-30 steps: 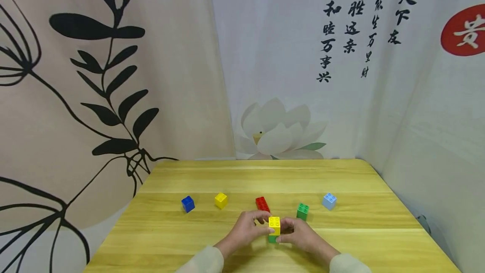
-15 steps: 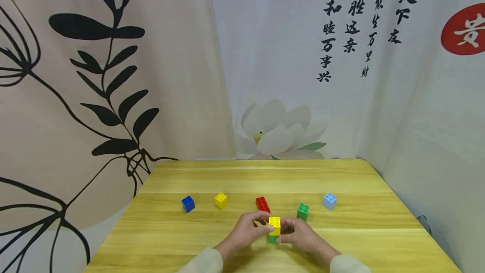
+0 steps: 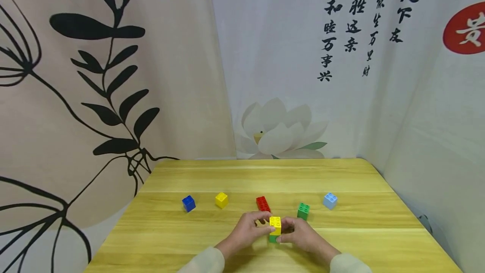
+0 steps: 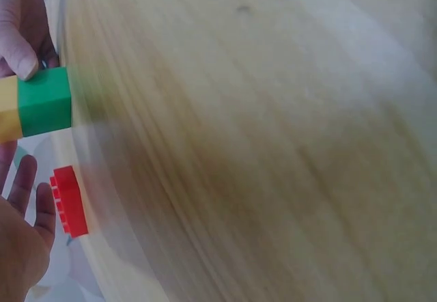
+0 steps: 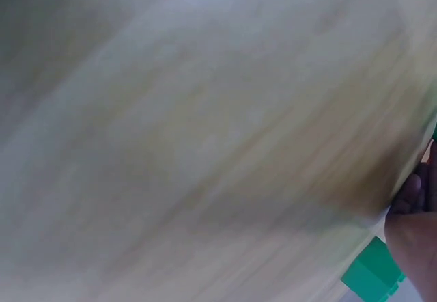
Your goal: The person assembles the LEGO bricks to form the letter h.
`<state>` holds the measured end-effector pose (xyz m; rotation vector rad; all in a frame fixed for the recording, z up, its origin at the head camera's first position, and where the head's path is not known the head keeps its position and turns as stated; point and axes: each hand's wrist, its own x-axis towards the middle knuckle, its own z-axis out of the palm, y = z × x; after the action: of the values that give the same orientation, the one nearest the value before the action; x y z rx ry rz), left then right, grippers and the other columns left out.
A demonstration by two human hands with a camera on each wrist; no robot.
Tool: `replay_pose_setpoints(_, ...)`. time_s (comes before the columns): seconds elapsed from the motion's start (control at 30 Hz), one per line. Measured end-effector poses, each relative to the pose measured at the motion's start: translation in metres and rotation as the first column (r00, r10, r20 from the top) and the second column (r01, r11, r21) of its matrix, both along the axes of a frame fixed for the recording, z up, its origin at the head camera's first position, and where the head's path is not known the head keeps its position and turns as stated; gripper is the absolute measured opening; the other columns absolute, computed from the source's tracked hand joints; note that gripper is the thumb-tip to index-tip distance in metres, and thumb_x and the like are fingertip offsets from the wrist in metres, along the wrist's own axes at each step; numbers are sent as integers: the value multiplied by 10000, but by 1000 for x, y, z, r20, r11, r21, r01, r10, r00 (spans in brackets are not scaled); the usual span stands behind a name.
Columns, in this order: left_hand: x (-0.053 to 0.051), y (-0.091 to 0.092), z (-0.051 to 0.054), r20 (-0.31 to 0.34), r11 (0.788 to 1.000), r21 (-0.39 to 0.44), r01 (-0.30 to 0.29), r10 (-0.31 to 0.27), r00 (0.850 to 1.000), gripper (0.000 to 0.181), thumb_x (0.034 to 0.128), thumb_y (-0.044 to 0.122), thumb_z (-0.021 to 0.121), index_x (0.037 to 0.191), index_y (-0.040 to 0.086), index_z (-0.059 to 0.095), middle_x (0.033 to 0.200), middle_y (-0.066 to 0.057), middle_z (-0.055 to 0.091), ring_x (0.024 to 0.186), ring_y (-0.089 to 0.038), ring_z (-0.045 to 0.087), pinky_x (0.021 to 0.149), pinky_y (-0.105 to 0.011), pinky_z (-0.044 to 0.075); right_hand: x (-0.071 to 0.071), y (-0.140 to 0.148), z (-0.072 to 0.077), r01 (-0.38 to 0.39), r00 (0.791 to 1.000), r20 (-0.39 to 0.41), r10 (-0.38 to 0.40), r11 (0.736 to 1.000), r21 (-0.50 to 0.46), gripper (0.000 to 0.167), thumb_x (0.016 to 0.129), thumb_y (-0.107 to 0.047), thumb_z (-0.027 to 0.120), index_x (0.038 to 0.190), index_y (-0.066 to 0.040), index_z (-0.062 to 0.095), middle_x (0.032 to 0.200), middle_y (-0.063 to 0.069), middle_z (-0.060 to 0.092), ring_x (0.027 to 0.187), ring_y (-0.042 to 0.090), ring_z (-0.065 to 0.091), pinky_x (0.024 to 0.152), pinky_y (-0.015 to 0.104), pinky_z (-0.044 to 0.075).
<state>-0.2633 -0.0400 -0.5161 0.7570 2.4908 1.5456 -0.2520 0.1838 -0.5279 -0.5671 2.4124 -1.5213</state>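
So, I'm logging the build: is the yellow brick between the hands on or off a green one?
On. The yellow brick sits atop a green brick; the left wrist view shows no gap between them.

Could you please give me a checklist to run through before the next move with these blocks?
1. Yellow block sits atop the lower green block: ok.
2. Left grip touching the yellow block: ok.
3. Right grip touching the lower green block: ok.
4. Lower green block resting on the table: cannot tell.
5. Yellow block's top uncovered: ok.
6. Red block clear of the left grip: cannot tell; they overlap in the head view.
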Motion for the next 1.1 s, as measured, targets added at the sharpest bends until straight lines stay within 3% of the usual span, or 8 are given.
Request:
replay_pose_setpoints(0.43,1,0,0,-42,999,-41,-8,6,999,248,894,337,748,1116,227,735,987,152,668,945,-183,596,743,-265,461,1,0,0,4,1000,3,-4,1000,5,331,824,-166,813,1109,-57,687,1013,16,675,964,236,606,829,336,487)
replay_pose_setpoints(0.77,0,1,-1,-72,998,-53,-16,12,997,215,875,299,772,1075,237,724,966,161,662,943,-183,605,780,-300,471,1,-1,0,24,1000,18,-24,1000,-3,328,818,-155,817,1102,-55,687,1007,16,672,942,204,600,826,351,499)
replay_pose_setpoints(1.1,-1,1,0,-21,999,-39,-9,8,1000,237,855,282,795,1074,238,716,951,174,653,950,-206,596,812,-335,461,1,-2,-1,31,999,12,-32,999,15,328,823,-163,814,1107,-61,684,1008,4,667,940,187,599,835,361,503)
